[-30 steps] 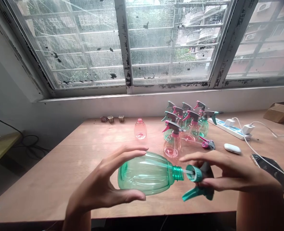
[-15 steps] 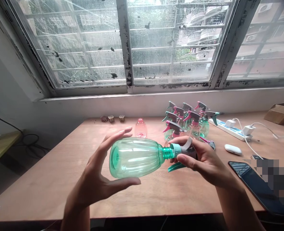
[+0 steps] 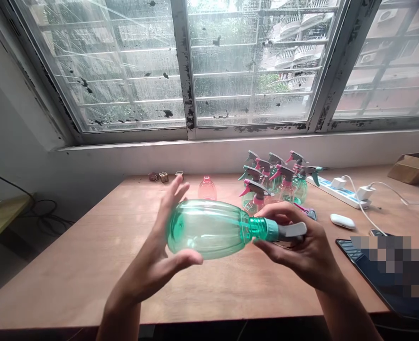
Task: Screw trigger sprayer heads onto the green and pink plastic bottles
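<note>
A clear green spray bottle (image 3: pixel 209 228) lies sideways in the air above the wooden table (image 3: pixel 88 265). My left hand (image 3: pixel 163 251) cups its body, thumb under and fingers behind it. My right hand (image 3: pixel 298 251) is wrapped round the grey and teal trigger head (image 3: pixel 283 230), which sits on the bottle's neck. A bare pink bottle (image 3: pixel 207 188) without a head stands behind. A cluster of several finished pink and green spray bottles (image 3: pixel 273 182) stands at the back right.
A loose pink trigger head (image 3: pixel 307 211) lies by the cluster. A power strip (image 3: pixel 340 189) with plugs and cables, a white case (image 3: pixel 342 221), a dark phone (image 3: pixel 358 258) and a cardboard box (image 3: pixel 410 168) fill the right side. Small cubes (image 3: pixel 164 176) sit by the wall.
The trigger head went from apart, with its tube partly out, to seated on the neck. The bottle rose, and my right hand has turned the head so the lever faces away.
</note>
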Motion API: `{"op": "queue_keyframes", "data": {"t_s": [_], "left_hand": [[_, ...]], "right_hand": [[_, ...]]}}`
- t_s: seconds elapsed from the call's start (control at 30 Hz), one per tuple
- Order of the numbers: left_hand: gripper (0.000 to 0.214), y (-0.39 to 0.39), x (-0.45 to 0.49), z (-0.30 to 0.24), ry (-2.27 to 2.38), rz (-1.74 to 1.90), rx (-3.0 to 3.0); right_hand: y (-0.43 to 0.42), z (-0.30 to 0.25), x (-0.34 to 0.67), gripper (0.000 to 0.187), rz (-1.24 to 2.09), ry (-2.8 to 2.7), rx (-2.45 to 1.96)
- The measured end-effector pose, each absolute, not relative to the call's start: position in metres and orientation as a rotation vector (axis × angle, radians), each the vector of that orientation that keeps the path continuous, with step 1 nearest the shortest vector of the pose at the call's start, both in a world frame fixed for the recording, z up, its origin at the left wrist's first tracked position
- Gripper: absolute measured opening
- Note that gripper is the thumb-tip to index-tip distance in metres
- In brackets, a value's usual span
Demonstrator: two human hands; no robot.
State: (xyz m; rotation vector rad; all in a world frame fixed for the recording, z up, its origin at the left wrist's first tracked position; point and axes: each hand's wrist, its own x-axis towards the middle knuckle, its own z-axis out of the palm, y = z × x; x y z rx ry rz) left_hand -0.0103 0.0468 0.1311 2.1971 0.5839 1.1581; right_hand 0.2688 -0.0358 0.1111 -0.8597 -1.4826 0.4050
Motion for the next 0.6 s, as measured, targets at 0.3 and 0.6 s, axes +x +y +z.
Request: {"op": "queue_keyframes", "data": {"t_s": [0.3, 0.6], "left_hand": [[0.067, 0.048, -0.017, 0.141, 0.663, 0.841, 2.254], [0.106, 0.054, -0.021, 0.126, 0.848, 1.116, 2.445]], "right_hand": [[-0.037, 0.113, 0.275, 0.034, 0.185, -1.666, -0.877], [-0.028, 0.109, 0.276, 0.018, 0.370, -1.602, -0.960]]}}
